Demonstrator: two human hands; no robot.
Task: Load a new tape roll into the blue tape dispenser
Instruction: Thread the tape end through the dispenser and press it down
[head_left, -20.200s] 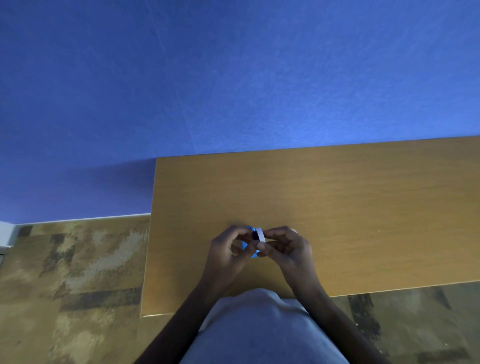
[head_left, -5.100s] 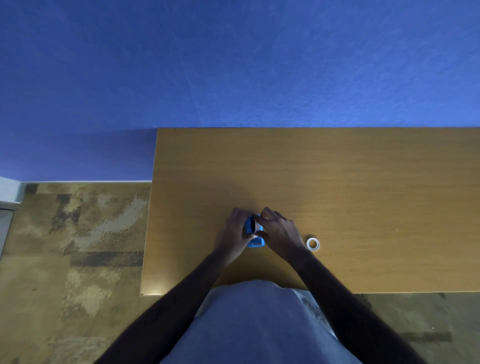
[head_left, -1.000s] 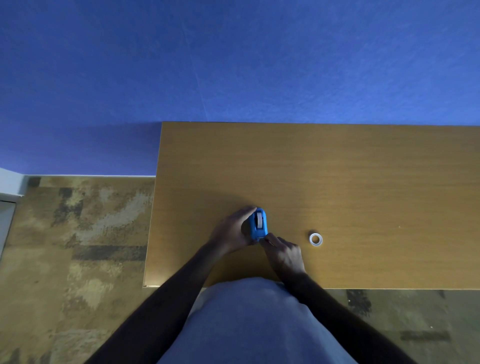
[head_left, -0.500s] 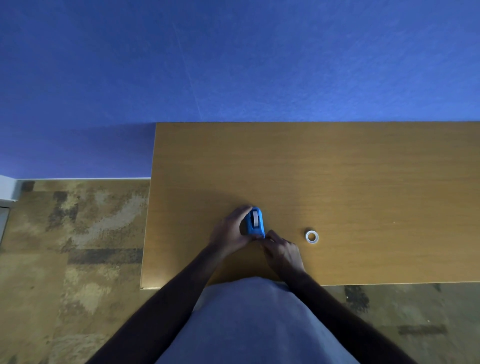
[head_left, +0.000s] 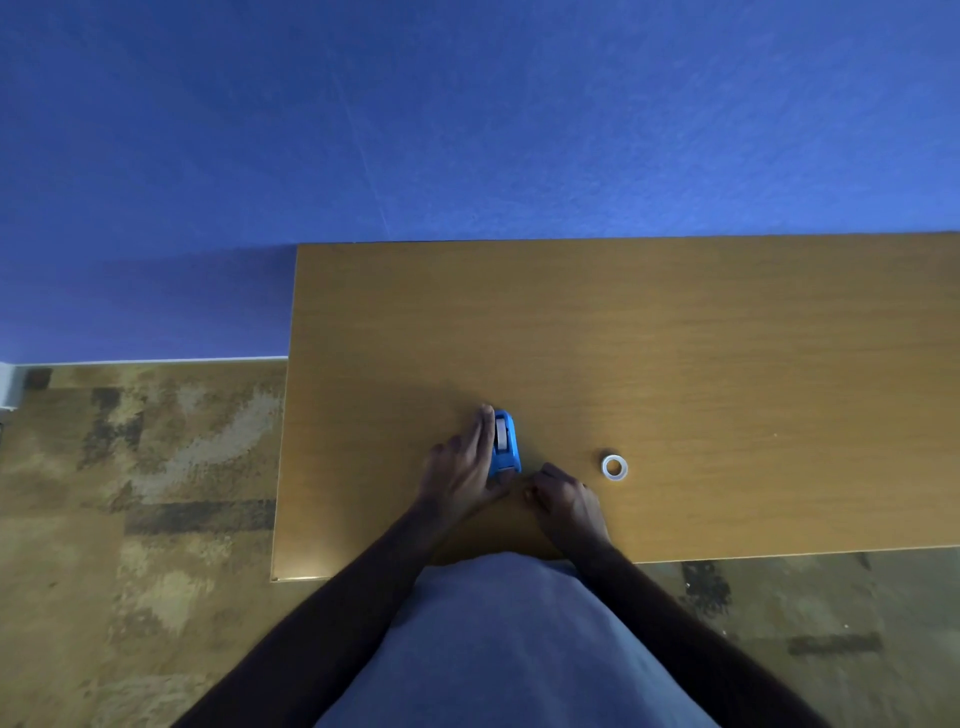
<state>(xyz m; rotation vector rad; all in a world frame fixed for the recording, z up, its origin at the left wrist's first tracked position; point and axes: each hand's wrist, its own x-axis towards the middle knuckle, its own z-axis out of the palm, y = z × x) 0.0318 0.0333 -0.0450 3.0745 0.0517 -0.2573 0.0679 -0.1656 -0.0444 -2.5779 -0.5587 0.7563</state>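
- The left hand (head_left: 462, 467) lies flat, fingers straight and open, resting along the left side of the blue tape dispenser (head_left: 505, 442) without clasping it.
- The dispenser stands on the wooden table (head_left: 701, 338), near its front edge, with a pale tape roll (head_left: 501, 432) seated in it.
- The right hand (head_left: 563, 499) is curled just near-right of the dispenser; whether it pinches anything cannot be told.
- A small white ring (head_left: 614, 466) lies apart, to the right.

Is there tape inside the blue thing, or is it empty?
There is tape inside. A pale tape roll sits in the slot of the blue tape dispenser. The small ring lies apart on the table.
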